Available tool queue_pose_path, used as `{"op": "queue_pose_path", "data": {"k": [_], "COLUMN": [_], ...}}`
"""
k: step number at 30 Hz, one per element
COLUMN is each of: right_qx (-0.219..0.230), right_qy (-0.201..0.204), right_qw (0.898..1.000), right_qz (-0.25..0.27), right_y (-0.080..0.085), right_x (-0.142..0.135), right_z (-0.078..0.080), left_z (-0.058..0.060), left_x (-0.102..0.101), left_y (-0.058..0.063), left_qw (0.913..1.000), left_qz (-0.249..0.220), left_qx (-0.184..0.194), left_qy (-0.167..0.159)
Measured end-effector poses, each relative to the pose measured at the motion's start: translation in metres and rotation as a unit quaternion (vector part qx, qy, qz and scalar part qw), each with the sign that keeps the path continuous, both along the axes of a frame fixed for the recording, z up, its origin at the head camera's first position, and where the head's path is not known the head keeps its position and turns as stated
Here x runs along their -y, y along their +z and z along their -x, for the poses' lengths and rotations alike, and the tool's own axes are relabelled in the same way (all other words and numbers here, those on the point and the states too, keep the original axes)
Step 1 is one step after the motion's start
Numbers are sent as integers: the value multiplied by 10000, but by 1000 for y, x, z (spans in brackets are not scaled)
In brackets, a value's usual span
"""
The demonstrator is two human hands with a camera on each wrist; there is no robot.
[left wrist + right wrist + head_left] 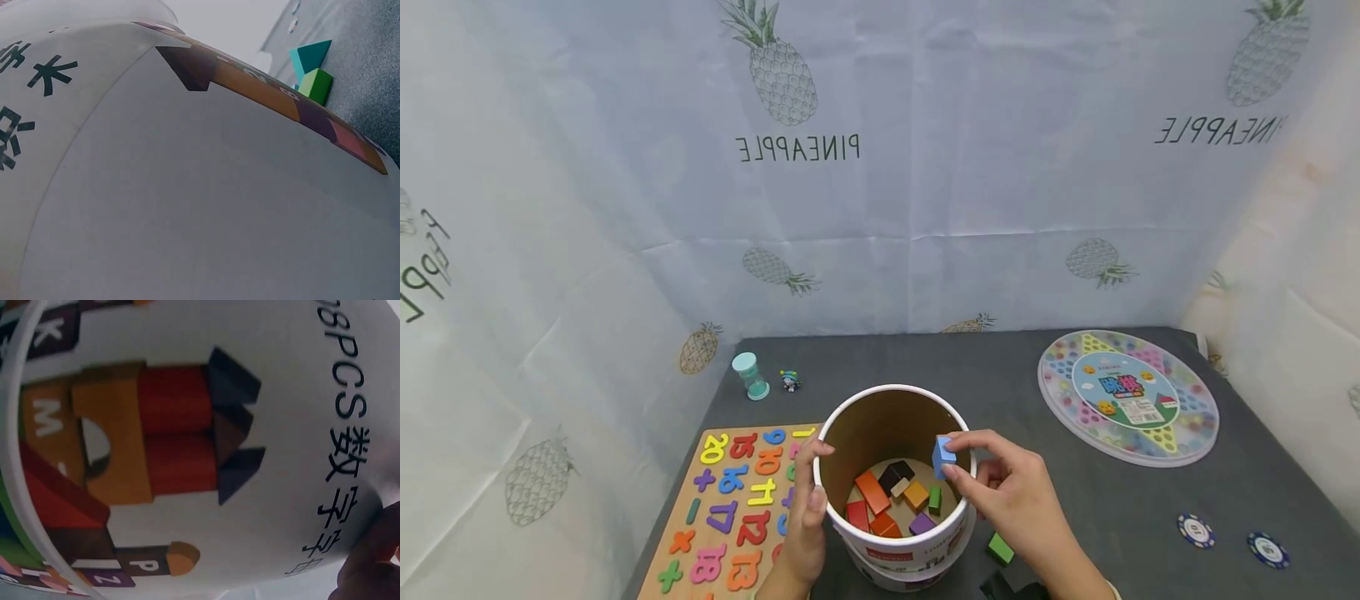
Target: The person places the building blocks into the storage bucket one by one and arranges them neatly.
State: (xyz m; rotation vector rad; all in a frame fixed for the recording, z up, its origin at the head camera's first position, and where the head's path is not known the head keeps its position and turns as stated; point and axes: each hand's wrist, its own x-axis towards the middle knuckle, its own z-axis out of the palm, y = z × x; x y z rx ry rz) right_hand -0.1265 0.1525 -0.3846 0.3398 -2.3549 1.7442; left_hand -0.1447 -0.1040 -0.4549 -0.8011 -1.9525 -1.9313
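Observation:
A white round bucket (934,543) stands at the near middle of the table in the head view. My left hand (802,521) grips its left rim. Over the right rim, my right hand (1018,487) pinches a small blue block (943,457) between thumb and fingers, just inside the opening. Several blocks lie on the bucket's bottom, among them an orange block (872,492), a red block (857,514), a purple block (922,523) and a green block (935,500). The bucket's printed wall (284,425) fills most of the right wrist view; part of the right hand (375,562) shows there.
Right of the bucket lies a green block (1000,549), beside a black object (1011,590). A wooden number board (706,498) lies left. Behind it are an hourglass (751,377) and a figurine (790,381). Far right are a round game board (1127,398) and two poker chips (1196,531).

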Motion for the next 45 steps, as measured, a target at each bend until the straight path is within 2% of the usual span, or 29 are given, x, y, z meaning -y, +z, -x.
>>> {"op": "queue_pose_path", "data": {"k": [3,6,9,11,14,16,17,19,21,23,25,27,29,34,38,41,45], "right_qx": [-27,-111,-182,-410,-738,-843,-733,-140,574,1252,1757,1925,1912,1847,2083,2047,1755], "right_qy": [-70,24,137,169,-78,-386,-559,-830,-776,-353,212,557,603,-363,-723,-887,-1364], "right_qw": [10000,9999,9997,9987,9967,9957,9956,9942,9870,9739,9590,9474,9408,9297,9189,9218,9302], "right_qz": [-57,-74,86,259,314,75,-139,-664,-1284,-1862,-2215,-2494,-2734,-3165,-3272,-3172,-2920], "right_y": [0,0,-1,-6,-15,-24,-29,-40,-55,-74,-94,-112,-124,-132,-133,-131,-118], "right_x": [0,-1,-3,-6,-18,-31,-39,-55,-71,-86,-98,-103,-103,-98,-100,-101,-99], "right_z": [1,2,0,-3,-7,-9,-10,-13,-16,-19,-21,-21,-22,-21,-19,-19,-21], "left_z": [2,2,1,0,-1,-1,-1,-1,-1,-1,-2,-3,-3,-2,-4,-4,-3], "left_x": [-1,-1,-2,-2,-3,-4,-4,-4,-4,-4,-4,-3,-2,-1,-1,0,0], "left_y": [2,2,2,2,2,2,2,2,2,2,2,2,3,5,5,5,4], "left_qw": [10000,10000,10000,10000,10000,10000,9999,9998,9997,9996,9997,9998,9999,9999,9997,9997,9998], "left_qz": [36,7,-31,-7,2,-14,-38,-58,-81,-104,-93,-103,-73,-45,-47,-29,-40], "left_qx": [-20,-65,-43,-19,40,0,-22,-60,-60,-34,25,71,77,98,244,245,169], "left_qy": [34,34,-26,-60,-86,-98,-126,-169,-212,-246,-206,-164,-87,22,55,81,50]}}
